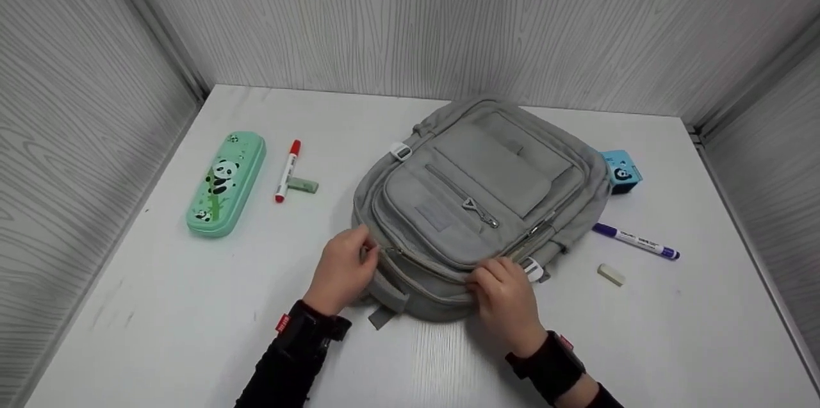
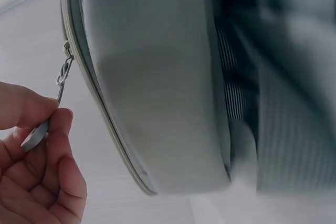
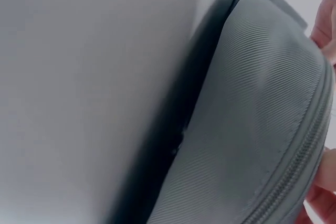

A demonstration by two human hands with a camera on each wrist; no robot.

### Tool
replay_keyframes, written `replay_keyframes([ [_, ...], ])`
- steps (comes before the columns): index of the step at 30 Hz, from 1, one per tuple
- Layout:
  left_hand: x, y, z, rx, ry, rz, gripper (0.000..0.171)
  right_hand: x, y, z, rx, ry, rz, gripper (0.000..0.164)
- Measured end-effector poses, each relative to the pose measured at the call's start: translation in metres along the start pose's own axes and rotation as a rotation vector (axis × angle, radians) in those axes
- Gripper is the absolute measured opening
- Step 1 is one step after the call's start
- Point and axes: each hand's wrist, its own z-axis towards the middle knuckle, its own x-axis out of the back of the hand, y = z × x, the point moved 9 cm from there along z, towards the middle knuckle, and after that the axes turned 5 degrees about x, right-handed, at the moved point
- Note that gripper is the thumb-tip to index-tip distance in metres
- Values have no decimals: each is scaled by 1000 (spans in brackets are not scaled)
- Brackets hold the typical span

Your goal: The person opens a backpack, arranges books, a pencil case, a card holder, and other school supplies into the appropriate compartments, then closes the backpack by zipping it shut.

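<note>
A grey backpack (image 1: 487, 184) lies on its back on the white table, its top end toward the person. At its near left edge, my left hand (image 1: 346, 270) pinches a zipper pull (image 2: 35, 136) between thumb and fingers. The pull hangs from a metal slider on the curved zipper (image 2: 107, 129), drawn out from the bag's edge in the left wrist view. My right hand (image 1: 509, 302) pinches the backpack's zippered edge at the near right. Its fingers (image 3: 323, 198) show partly behind that edge in the right wrist view.
On the left are a green panda pencil case (image 1: 226, 184), a red marker (image 1: 288, 171) and a green eraser (image 1: 303, 186). To the right lie a blue panda box (image 1: 621, 171), a purple marker (image 1: 636, 241) and a pale eraser (image 1: 611, 275). Grey panels (image 1: 384, 17) stand around the table.
</note>
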Motion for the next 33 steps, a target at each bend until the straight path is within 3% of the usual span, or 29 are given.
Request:
replay_keyframes([
  [8, 9, -27, 3, 58, 52, 19, 19, 20, 21, -15, -33, -25, -17, 20],
  [17, 10, -43, -1, 138, 63, 73, 16, 40, 41, -22, -126, -20, -7, 21],
  [25, 13, -24, -11, 92, 85, 92, 18, 53, 61, -22, -151, 13, -40, 25],
  [33, -3, 12, -29, -31, 60, 3, 25, 53, 113, -24, -325, -37, -87, 20],
])
